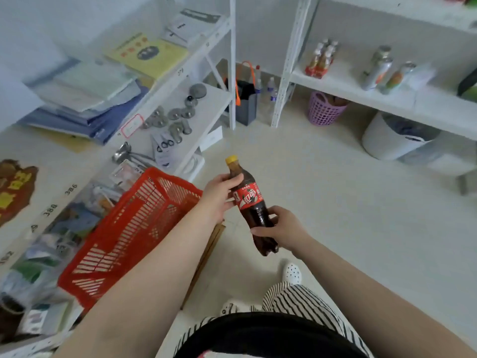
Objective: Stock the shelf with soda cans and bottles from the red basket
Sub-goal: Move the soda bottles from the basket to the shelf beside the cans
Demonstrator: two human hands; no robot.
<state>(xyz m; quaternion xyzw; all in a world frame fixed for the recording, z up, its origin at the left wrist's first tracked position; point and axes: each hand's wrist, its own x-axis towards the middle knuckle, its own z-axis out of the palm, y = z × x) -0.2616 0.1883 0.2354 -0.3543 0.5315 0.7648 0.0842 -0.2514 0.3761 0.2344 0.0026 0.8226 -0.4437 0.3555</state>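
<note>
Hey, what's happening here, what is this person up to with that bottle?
A person is standing between white shelving units, holding a cola bottle with a yellow cap in both hands: the left hand grips the upper part near the neck, the right hand holds the lower part. The red basket sits tilted to their left. On the shelf ahead, a few cans and small bottles already stand. The cola bottle is not yet shelved.

"386", "380" on shelf edge [60, 200]
</note>
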